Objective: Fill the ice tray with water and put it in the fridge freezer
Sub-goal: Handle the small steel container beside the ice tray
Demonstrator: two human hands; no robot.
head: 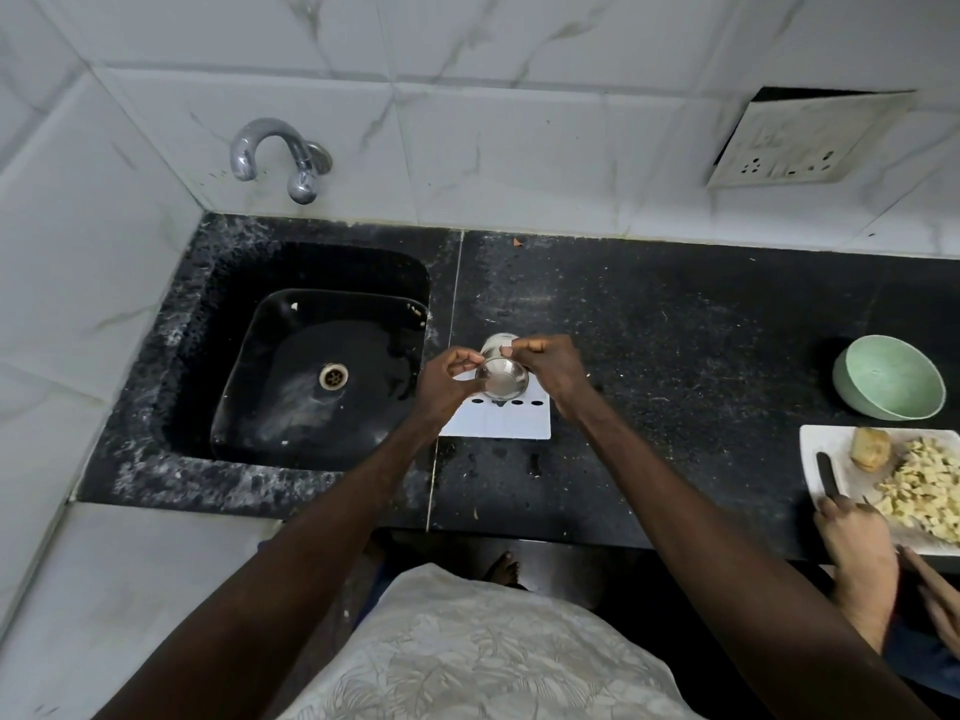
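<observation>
A white ice tray point(501, 422) lies flat on the black counter point(675, 356), just right of the sink, with a row of dark openings showing along its far part. Above the tray's far end a small steel cup point(502, 379) is tilted, its mouth facing me. My left hand point(445, 383) pinches the cup's rim from the left. From the right, my right hand point(551, 370) holds its side and rim. The hands and cup hide the far end of the tray. I cannot tell whether water is in the cup or the tray.
A black sink point(311, 366) with a drain sits at left, under a chrome tap point(280, 153) on the tiled wall. At right stand a green bowl point(889, 379) and a white board point(831, 459) with chopped food and a knife, where another person's hand point(852, 543) rests. A wall socket point(795, 142) is behind.
</observation>
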